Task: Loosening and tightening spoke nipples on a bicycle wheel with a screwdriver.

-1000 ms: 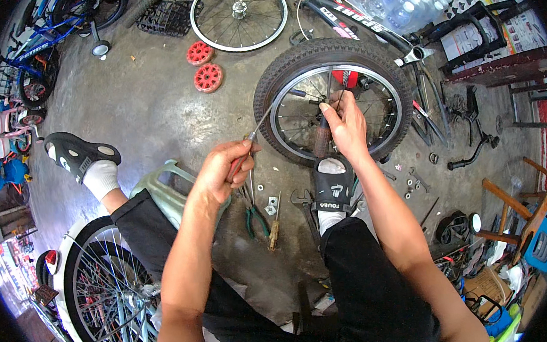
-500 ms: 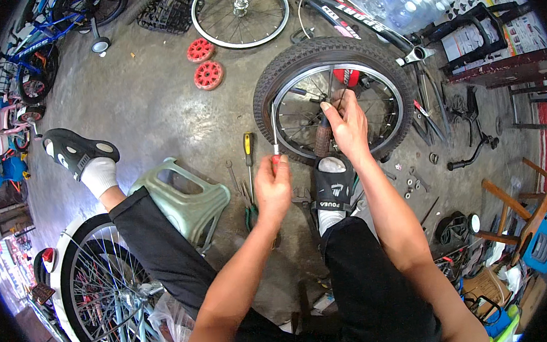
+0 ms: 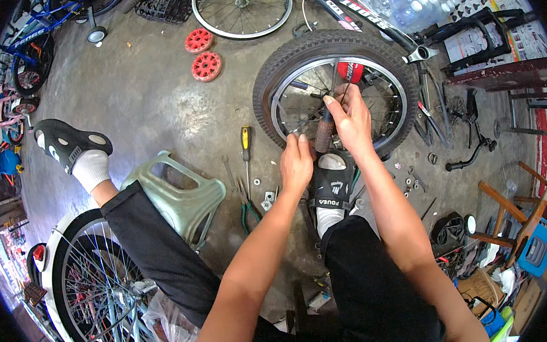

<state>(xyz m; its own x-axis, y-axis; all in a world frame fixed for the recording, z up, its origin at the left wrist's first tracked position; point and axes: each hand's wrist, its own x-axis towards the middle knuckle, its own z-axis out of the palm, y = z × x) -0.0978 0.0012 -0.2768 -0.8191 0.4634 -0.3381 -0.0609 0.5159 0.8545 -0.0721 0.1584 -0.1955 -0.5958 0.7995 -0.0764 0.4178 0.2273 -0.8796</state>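
Note:
A small bicycle wheel with a knobby black tire (image 3: 278, 61) lies flat on the floor in front of me. My left hand (image 3: 297, 161) is closed at its near-left edge, fingertips against the rim; what they hold is hidden. Over the spokes, my right hand (image 3: 351, 118) closes around the dark upper part of a tool with a brown ridged handle (image 3: 324, 135). The handle points toward my right foot, whose black sandal (image 3: 331, 189) stands against the tire. A yellow-and-black screwdriver (image 3: 246, 144) and green-handled pliers (image 3: 249, 213) lie left of my left hand.
A pale green stool (image 3: 185, 191) lies on its side by my left leg. Beyond the wheel are red plastic wheels (image 3: 206, 67), a bare rim (image 3: 243, 33) and a black bike frame (image 3: 371, 18). Loose nuts and wrenches (image 3: 414, 180) lie right of my foot.
My left hand has moved right and up to the rim; the red-handled screwdriver that it held upright is no longer visible. The right hand stays at about the same place.

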